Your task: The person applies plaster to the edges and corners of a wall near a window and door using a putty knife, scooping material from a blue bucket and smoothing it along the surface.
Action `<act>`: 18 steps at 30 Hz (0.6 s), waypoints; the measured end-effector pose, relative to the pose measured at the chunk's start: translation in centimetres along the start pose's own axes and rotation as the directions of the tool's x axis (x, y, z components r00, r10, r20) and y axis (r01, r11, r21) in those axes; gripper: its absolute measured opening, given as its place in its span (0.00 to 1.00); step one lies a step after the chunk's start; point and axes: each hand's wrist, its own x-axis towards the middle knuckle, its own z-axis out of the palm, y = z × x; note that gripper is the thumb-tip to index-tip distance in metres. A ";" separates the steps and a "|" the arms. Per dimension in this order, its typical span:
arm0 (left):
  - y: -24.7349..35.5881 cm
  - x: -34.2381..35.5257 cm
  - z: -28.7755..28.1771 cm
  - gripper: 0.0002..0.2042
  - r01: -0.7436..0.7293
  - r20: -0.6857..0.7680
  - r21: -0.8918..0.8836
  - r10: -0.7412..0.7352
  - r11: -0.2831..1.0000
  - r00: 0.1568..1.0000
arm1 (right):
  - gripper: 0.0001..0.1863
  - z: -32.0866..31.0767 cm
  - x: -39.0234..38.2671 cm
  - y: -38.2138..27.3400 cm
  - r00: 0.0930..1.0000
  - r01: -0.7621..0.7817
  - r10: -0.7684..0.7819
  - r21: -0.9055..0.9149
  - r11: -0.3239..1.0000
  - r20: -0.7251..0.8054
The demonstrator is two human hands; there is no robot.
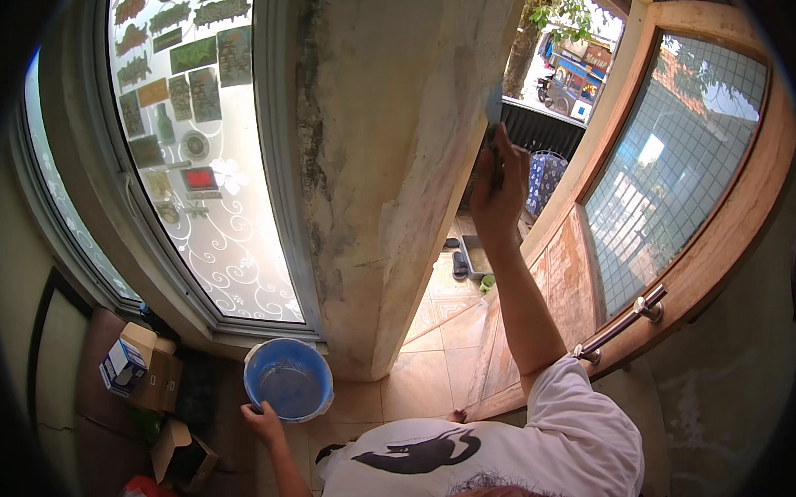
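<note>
My left hand (263,422) grips the rim of a round blue basin (324,355) low on the left. The basin is tilted toward me, with a thin greyish layer on its bottom. My right arm is raised, and my right hand (503,178) is closed round the dark handle of a putty knife, whose bluish-grey blade (493,101) lies against the edge of the wall (418,162) by the doorway. My fingers cover most of the handle. The wall is beige with patchy, stained plaster and a dark flaking strip beside the window frame.
At right a wooden door (713,251) with a glass pane and metal handle (623,322) stands ajar. A frosted window (216,172) is at left. Cardboard boxes (153,371) lie at lower left. Sandals (460,266) lie on the tiles beyond the doorway.
</note>
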 end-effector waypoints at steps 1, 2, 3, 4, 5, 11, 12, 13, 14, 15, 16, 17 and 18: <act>-0.4 0.0 0.2 0.12 -0.004 0.006 0.020 0.004 1.000 1.000 | 0.20 -0.1 1.2 0.6 1.000 -0.014 0.013 -0.004 1.000 -0.020; -0.8 -0.1 0.3 0.12 -0.009 0.008 0.037 0.009 0.999 1.000 | 0.20 0.0 2.6 1.0 0.999 -0.024 0.024 -0.006 1.000 -0.042; -1.1 -0.1 0.5 0.12 0.003 0.012 0.056 -0.004 0.998 1.000 | 0.19 0.3 4.0 1.3 0.997 0.000 0.001 0.019 1.000 -0.075; -1.4 -0.1 0.8 0.12 0.013 0.022 0.073 -0.014 0.997 1.000 | 0.19 0.4 4.9 2.1 0.997 0.024 -0.025 -0.015 1.000 -0.074; -2.0 -0.1 1.0 0.13 0.028 0.019 0.093 -0.030 0.995 0.999 | 0.19 0.9 5.7 2.7 0.996 0.049 -0.051 -0.036 0.998 -0.075; -7.3 -0.5 2.5 0.17 0.166 -0.022 0.127 -0.165 0.978 0.986 | 0.19 1.3 0.6 2.3 0.996 -0.083 0.083 -0.011 0.996 0.042; -8.2 -0.5 2.7 0.19 0.203 -0.011 0.147 -0.204 0.968 0.979 | 0.19 1.3 -0.9 2.2 0.993 -0.107 0.107 0.012 0.994 0.046; -9.4 -0.4 2.9 0.20 0.239 0.000 0.168 -0.243 0.956 0.970 | 0.19 0.9 -2.2 1.8 0.993 -0.112 0.112 0.010 0.994 0.048; -9.9 -0.5 2.9 0.22 0.272 0.012 0.189 -0.279 0.944 0.960 | 0.19 0.5 -3.3 1.6 0.992 -0.117 0.117 0.006 0.993 0.049; -10.5 -0.8 2.8 0.23 0.314 0.010 0.201 -0.323 0.928 0.946 | 0.19 0.3 -3.8 1.6 0.991 -0.122 0.122 0.001 0.993 0.049; -11.0 -0.9 2.8 0.24 0.354 0.004 0.210 -0.363 0.911 0.932 | 0.20 0.3 -3.5 1.9 0.995 -0.099 0.099 0.011 0.995 0.015; -11.5 -1.0 2.7 0.25 0.393 -0.001 0.219 -0.403 0.893 0.915 | 0.20 0.2 -2.8 2.6 0.997 -0.076 0.076 0.020 0.997 -0.018; -12.0 -1.0 2.8 0.25 0.398 0.004 0.227 -0.409 0.889 0.912 | 0.20 0.3 -1.9 3.3 0.997 -0.052 0.054 0.028 0.998 -0.051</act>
